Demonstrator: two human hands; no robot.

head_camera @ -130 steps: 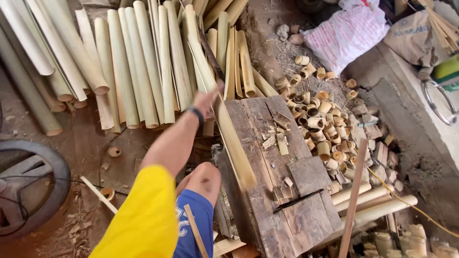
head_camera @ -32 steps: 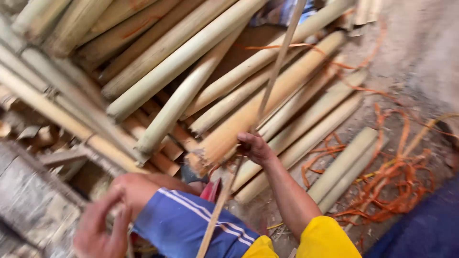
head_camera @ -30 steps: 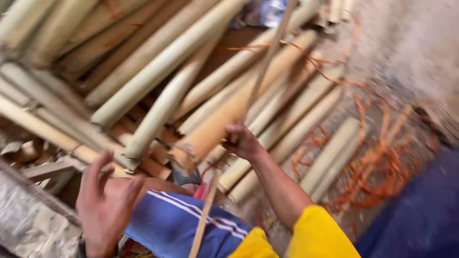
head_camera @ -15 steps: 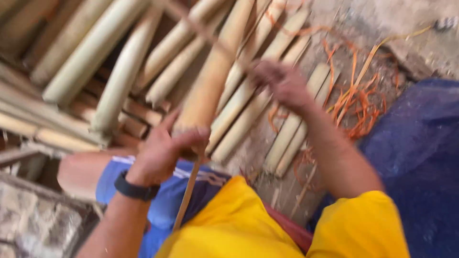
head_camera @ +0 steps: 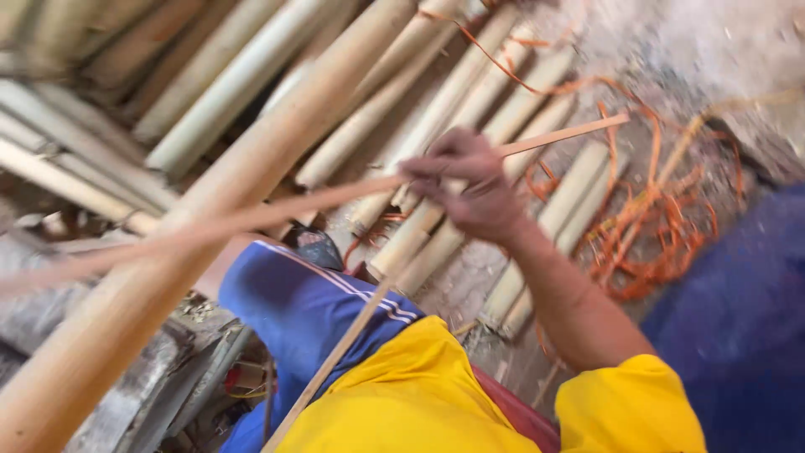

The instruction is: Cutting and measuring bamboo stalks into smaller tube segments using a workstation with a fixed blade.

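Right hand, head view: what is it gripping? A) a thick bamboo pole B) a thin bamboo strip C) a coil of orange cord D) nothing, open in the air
B: the right hand is closed around a thin bamboo strip that runs crosswise past both sides of the fist; the orange cord lies on the ground beyond it, and the thick bamboo pole passes to its left, untouched by it.
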